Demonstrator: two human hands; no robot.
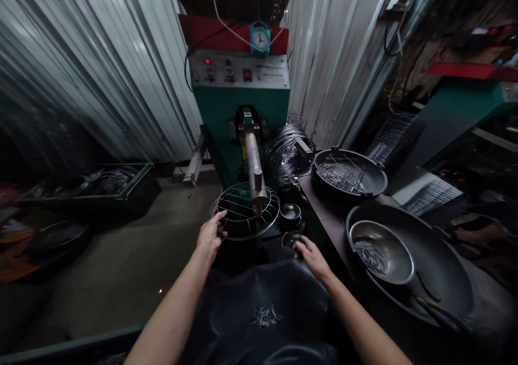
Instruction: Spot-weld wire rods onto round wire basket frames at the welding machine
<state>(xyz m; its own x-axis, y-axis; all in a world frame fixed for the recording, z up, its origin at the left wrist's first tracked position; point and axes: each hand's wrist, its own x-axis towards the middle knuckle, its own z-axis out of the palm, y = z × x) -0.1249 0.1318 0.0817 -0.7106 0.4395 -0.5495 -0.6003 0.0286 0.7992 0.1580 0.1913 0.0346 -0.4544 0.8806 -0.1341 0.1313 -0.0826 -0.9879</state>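
A round wire rack (243,236) lies nearly flat under the metal arm (254,165) of a green spot welder. My left hand (211,234) grips the rack's near left rim, thumb on top. To the right, my right hand (309,251) is held with fingers curled beside a small dark cup (287,239); anything between them is too small to make out. Another small metal bowl (290,211) stands just beyond. Short curved wires (266,316) lie in a heap on the black apron (234,311) over my lap.
Right of me, a dark pan (380,181) holds many wire pieces. Nearer, a large wok (441,268) contains a metal bowl (399,246) with curved wires. A wire coil (283,165) sits beside the welder. A metal bin (137,184) stands left; a person's arm (481,232) shows far right.
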